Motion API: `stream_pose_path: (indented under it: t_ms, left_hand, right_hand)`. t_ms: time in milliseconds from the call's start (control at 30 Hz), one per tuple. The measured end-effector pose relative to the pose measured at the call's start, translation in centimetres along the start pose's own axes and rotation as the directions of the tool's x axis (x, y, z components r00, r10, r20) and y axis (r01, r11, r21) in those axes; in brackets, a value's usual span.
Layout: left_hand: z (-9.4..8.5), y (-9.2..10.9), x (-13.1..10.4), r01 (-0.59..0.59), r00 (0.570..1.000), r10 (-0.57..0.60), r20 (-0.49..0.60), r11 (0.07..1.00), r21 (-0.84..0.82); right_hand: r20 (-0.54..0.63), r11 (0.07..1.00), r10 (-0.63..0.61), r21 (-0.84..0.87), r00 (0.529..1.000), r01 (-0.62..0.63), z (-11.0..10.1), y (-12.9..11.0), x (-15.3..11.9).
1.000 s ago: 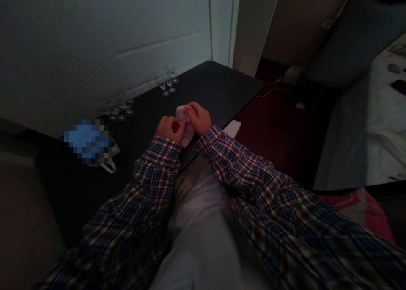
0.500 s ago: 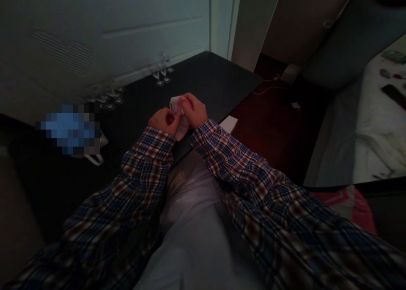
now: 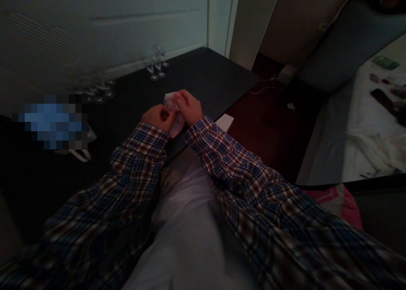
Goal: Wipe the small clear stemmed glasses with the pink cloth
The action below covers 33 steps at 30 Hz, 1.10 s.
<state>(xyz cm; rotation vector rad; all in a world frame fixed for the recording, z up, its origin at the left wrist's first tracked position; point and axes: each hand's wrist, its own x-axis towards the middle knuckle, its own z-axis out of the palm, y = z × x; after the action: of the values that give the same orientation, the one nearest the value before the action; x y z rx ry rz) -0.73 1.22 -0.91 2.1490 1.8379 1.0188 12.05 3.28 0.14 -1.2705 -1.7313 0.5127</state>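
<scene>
A small pink and white wrapper (image 3: 178, 125) is held between both hands, over the near edge of the dark table (image 3: 203, 74). My left hand (image 3: 157, 115) pinches its left side, fingers curled in. My right hand (image 3: 189, 106) grips the upper right part, thumb pressed on it. The two hands nearly touch. Whatever may be inside the wrapper is hidden. Behind them, a few small stemmed glasses (image 3: 154, 67) stand near the wall, and several more glasses (image 3: 97, 90) stand farther left.
A blurred blue item (image 3: 52, 122) with a white strap (image 3: 80, 155) lies at the left. Right of the table, a white box (image 3: 225, 122) sits low by the edge. A bed with white bedding (image 3: 374, 146) and scattered items is at the right.
The whole view has shifted a little, so the hands, glasses and blue item appear farther left. Both hands keep their hold on the wrapper.
</scene>
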Motion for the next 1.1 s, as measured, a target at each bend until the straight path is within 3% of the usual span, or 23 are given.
stream_pose_path:
  t_ms: [333,733,1100]
  left_hand:
    - [-0.3,0.5,-0.1,-0.015,1.0,0.016,-0.005,0.999,0.041]
    - [-0.9,1.2,-0.2,-0.017,0.998,0.013,0.065,0.999,0.051]
    - [-0.8,0.9,-0.3,-0.041,0.998,0.038,0.042,0.998,0.057]
  right_hand:
    - [0.027,1.0,0.019,0.017,0.999,-0.02,0.0,0.2,0.1]
    - [0.056,0.999,0.039,-0.025,0.998,-0.037,-0.3,-0.2,0.0]
    - [0.037,0.999,0.032,-0.033,0.999,-0.031,-0.2,0.0,0.0]
